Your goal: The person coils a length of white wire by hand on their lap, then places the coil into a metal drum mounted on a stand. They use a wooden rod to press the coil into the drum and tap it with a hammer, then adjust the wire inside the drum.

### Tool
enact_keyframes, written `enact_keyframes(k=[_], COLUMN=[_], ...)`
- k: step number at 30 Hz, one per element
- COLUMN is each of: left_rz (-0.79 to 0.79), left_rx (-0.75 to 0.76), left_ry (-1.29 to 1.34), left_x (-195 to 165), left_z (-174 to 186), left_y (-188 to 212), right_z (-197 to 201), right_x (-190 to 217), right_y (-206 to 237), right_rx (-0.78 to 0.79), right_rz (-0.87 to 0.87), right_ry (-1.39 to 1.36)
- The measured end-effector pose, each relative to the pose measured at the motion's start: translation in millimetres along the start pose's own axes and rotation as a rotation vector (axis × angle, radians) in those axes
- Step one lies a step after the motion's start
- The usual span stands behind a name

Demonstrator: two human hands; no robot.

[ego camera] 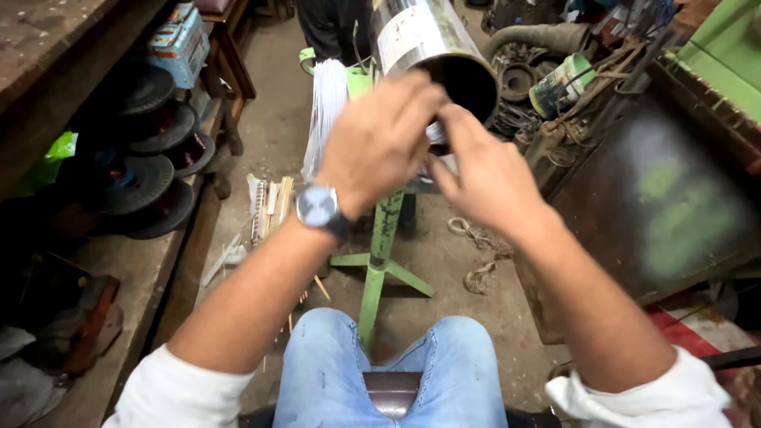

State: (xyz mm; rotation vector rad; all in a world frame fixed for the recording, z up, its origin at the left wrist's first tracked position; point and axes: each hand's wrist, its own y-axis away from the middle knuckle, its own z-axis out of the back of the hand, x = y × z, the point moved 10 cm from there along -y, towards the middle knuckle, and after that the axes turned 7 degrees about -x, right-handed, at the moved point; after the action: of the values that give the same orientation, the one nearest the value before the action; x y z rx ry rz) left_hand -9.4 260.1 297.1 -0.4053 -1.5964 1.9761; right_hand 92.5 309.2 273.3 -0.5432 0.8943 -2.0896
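- While the work is carried out at the open mouth of the metal cylinder (432, 47), both hands are held close together just in front of its dark opening, above the green stand (380, 254) on which the cylinder is carried.
- At the left hand (376, 143), a wristwatch (319, 208) is worn; the fingers are curled inward toward the rim, but whether anything is pinched between them cannot be told — the back of the hand hides the tips.
- At the right hand (487, 178), the fingers are partly bent and pointed up toward the lower edge of the opening; a small pale piece is seen between the two hands, and whether it is gripped cannot be told.
- For the step in hand, it is judged that the wrists should be kept steady and the fingertips worked close to the rim, so that small parts are not dropped to the floor.
- It is also judged that the rim edge should be treated as sharp — light pressure is advised.
- The cylinder is seen as a shiny steel tube, tilted toward the person, with a white label on its side and a dark, hollow bore.
- A bundle of white strips (325, 119) is hung to the left of the stand.
- Dark spools (147, 170) are stacked on the left shelf.
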Motion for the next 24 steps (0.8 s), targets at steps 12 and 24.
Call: enact_keyframes(k=[12,24], left_rz=[0.018,-0.061], left_rx=[0.744,0.609], left_ry=[0.065,-0.201], left_x=[29.2,27.2], left_z=[-77.9,-109.2], left_y=[41.6,31.7], right_z=[-24.0,-39.1], right_x=[-3.0,-45.2], right_y=[-26.6,-1.8], right_rx=[0.273,-0.075], right_rz=[0.231,0.17], right_ry=[0.24,0.334])
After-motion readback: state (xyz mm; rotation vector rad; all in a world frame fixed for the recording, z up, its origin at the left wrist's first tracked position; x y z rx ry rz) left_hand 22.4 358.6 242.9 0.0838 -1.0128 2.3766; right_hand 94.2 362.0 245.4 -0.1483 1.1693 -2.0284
